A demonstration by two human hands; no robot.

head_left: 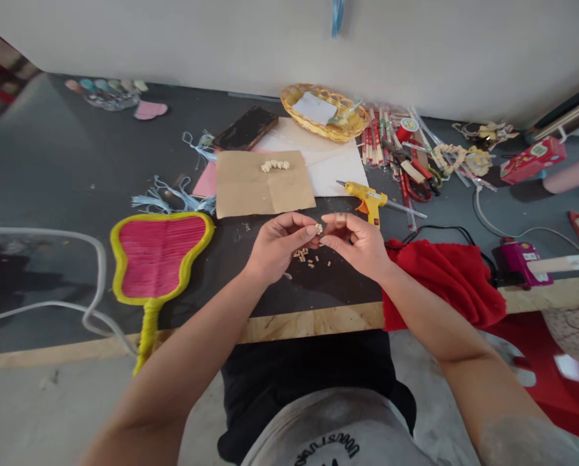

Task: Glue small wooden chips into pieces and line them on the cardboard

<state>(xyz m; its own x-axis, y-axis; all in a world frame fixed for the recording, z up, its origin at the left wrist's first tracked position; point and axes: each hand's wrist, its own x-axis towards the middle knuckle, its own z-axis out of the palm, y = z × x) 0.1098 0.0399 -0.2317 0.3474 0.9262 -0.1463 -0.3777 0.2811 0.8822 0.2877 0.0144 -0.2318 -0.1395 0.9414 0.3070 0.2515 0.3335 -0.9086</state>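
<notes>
Cluster of tiny beige pieces [319, 229] in head view, pinched between thumb and fingers of left hand [283, 243], above loose bits [302, 253] on dark table [124, 162]; right hand [360, 243] just beside, fingers curled, too unclear to say whether gripping anything. Possibly easy to drop or break apart through too tight a pinch, with anything fallen likely to get lost among the scattered ones.

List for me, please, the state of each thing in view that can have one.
Left hand: pinching a small beige cluster.
Right hand: thumb and index finger apart, beside the cluster.
Small beige pieces: loose, scattered.
Brown paper: unfolded, creased.
Phone: screen dark.
Glue gun: lying on its side, clear stick protruding.
Basket: upright, white paper inside.
Red cloth: bunched, hanging over the table edge.
Fan: lying flat.
</notes>
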